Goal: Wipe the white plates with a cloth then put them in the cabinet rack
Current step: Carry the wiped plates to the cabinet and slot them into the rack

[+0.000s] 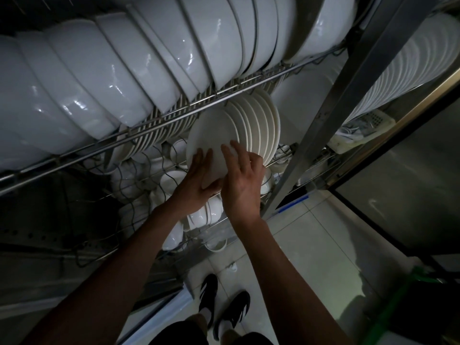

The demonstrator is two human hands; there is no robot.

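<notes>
White plate (214, 135), between both hands' grip

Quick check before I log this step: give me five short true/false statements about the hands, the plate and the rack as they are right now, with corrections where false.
1. Both hands are on one white plate. True: the left hand and right hand both touch it.
2. The plate stands on edge beside a row of upright plates. True.
3. A cloth is in the right hand. False: no cloth shows in either hand.
4. The shelf above holds glass cups. False: it holds large white bowls set on edge in the wire rack.
5. The right hand's fingers are clenched in a fist. False: they are spread against the plate.
</notes>
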